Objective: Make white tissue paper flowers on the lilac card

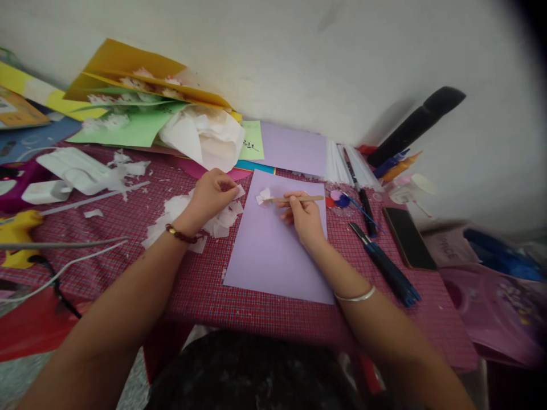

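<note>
A lilac paper sheet (273,250) lies on the red checked tablecloth (205,285). My right hand (304,219) rests on the sheet's upper part, closed around a thin wooden stick (299,199) held level. The stick's left tip touches a small white paper flower (263,196) near the sheet's top edge. My left hand (211,196) hovers left of the sheet over a heap of white paper scraps (179,219), fingers curled and pinching a white piece. A beaded bracelet circles the left wrist, a silver bangle the right.
Coloured card sheets (128,91) and crumpled white paper (205,136) are piled at the back. A yellow glue gun (17,230) with cable sits at left. Blue-handled tools (388,267), a dark phone (405,236), pens and a glue pot (410,188) crowd the right.
</note>
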`<state>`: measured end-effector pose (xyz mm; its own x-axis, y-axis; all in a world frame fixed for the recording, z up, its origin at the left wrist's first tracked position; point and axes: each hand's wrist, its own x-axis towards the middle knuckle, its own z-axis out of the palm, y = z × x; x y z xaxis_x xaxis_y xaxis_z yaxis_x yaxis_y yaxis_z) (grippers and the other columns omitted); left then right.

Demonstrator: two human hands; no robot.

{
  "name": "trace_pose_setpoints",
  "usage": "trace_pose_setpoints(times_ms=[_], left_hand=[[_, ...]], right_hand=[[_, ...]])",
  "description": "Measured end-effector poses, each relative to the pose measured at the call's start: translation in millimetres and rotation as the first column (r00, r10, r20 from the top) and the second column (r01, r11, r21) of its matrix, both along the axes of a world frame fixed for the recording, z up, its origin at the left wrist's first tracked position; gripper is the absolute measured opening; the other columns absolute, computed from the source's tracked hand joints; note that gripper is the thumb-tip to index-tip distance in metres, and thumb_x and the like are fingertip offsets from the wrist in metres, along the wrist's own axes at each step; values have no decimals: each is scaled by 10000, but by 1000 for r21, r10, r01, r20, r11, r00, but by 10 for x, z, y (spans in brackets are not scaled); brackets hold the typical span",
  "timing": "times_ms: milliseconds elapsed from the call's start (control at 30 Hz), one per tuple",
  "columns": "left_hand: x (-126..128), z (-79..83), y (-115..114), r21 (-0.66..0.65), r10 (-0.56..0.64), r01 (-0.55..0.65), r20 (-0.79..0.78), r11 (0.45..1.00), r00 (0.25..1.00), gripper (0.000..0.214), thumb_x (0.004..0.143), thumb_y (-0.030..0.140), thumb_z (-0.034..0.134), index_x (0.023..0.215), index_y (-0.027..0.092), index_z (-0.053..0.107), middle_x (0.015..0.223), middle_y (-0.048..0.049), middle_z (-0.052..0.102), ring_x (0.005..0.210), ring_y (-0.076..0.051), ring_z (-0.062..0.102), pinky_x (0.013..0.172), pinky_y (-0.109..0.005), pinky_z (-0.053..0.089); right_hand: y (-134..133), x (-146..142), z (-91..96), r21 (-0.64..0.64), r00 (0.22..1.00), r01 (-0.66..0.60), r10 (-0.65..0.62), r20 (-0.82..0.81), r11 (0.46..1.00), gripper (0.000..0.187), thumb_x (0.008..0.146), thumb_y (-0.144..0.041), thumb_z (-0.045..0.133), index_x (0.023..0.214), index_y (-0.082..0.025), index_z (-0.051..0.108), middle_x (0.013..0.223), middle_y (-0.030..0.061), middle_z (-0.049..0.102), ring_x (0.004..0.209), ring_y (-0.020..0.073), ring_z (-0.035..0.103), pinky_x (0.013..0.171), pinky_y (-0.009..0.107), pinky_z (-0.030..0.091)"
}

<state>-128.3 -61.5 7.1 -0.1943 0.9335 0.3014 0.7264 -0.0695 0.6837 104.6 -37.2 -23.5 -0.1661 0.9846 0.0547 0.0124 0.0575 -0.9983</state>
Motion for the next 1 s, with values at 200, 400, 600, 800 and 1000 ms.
trace_pose_setpoints(times_ms=[200, 400, 600, 800, 1000], left_hand=[[55, 57, -29, -30, 52, -54, -65, 998, 997, 172, 783, 259, 633, 647, 169, 686, 791, -72, 636, 740, -190, 560, 726, -336, 454], [103, 18, -52, -141, -16, 19, 24, 990, 1000, 234, 797, 316, 601, 615, 183, 667, 595, -36, 647, 561, -165, 550, 568, -304, 403], [95, -112, 0, -176, -29, 44, 85, 983, 996, 95, 746, 237, 607, 660, 211, 640, 630, -25, 656, 577, -172, 562, 558, -302, 403], [108, -129, 4, -181, -38, 52, 78, 982, 996, 108, 748, 199, 613, 644, 196, 587, 604, -25, 629, 574, -159, 538, 557, -300, 388], [120, -119, -5, -197, -53, 65, 65, 978, 996, 127, 762, 208, 621, 636, 192, 617, 598, -20, 627, 563, -151, 527, 570, -304, 402]], right_hand=[[5, -8, 6, -4, 1000, -4, 4, 22, 1000, 294, 872, -476, 551, 987, -207, 579, 872, 42, 749, 503, 103, 613, 401, 201, 393], [1, 31, 1, 38, 999, 36, -34, -32, 999, 290, 881, -485, 528, 961, -208, 564, 808, 33, 734, 503, 106, 609, 414, 208, 394], [-20, 33, 4, 28, 999, 19, -18, -27, 999, 239, 875, -445, 539, 891, -206, 555, 682, 2, 688, 497, 109, 590, 462, 226, 427], [-32, 2, 27, 46, 999, -25, 23, 41, 999, 254, 888, -450, 540, 929, -200, 566, 759, 14, 706, 524, 104, 599, 491, 231, 433], [-17, -3, 8, 87, 994, -66, 58, 95, 994, 260, 906, -452, 518, 961, -202, 566, 840, 36, 726, 550, 113, 620, 503, 241, 442]])
